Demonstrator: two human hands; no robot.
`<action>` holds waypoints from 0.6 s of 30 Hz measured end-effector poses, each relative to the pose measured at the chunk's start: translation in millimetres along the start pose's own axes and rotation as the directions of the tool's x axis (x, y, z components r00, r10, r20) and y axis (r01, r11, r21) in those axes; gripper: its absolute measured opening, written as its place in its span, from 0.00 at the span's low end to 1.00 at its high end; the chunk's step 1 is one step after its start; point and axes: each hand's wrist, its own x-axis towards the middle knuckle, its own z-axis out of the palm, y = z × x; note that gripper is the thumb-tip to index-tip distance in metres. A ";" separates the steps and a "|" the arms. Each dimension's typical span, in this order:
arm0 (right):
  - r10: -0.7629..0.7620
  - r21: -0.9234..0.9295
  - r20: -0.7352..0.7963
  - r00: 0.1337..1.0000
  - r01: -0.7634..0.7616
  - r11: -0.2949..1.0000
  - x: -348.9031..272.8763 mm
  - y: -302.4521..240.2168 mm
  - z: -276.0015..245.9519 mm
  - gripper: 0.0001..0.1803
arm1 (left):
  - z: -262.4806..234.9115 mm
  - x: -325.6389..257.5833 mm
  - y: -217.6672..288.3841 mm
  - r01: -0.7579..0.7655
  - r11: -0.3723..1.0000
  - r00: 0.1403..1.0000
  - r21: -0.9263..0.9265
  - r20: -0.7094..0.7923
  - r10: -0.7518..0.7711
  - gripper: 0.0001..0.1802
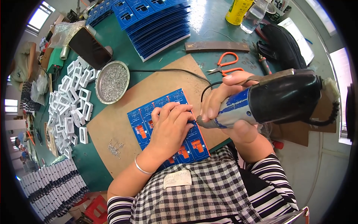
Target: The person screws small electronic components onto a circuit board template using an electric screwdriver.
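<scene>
At the frame's centre, the left hand (169, 128) is pressing down on a blue circuit panel (166, 127), fingers (175, 112) held together and flat. Just right of it, the right hand (227, 106) is gripping an electric screwdriver (268, 100), fingers wrapped tight around its barrel, tip meeting the panel. Farther up left, a metal dish of screws (112, 81) is sitting on the tabletop (164, 52), with orange-handled scissors (226, 65) lying upper right.

Bright daylight, sharp centre, fisheye-bent rim.
</scene>
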 end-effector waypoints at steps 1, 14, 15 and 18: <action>0.000 -0.004 0.002 1.000 0.000 1.000 -0.5 -0.9 1.3 0.40 | -0.8 -0.6 0.9 -0.005 1.000 1.000 -0.008 0.000 0.005 0.17; 0.102 -0.221 0.224 0.969 -0.051 0.974 13.3 -6.9 23.5 0.34 | -50.5 -76.9 -30.1 0.269 0.945 0.951 -0.186 -0.101 -0.291 0.17; 0.103 -0.223 0.231 0.968 -0.050 0.973 13.0 -5.3 23.5 0.34 | -53.4 -92.4 -32.4 0.329 0.920 0.922 -0.213 -0.140 -0.362 0.16; 0.167 -0.229 0.166 0.972 -0.127 0.965 10.1 4.7 23.8 0.37 | -59.8 -136.2 -27.9 0.466 0.853 0.854 -0.236 -0.134 -0.503 0.18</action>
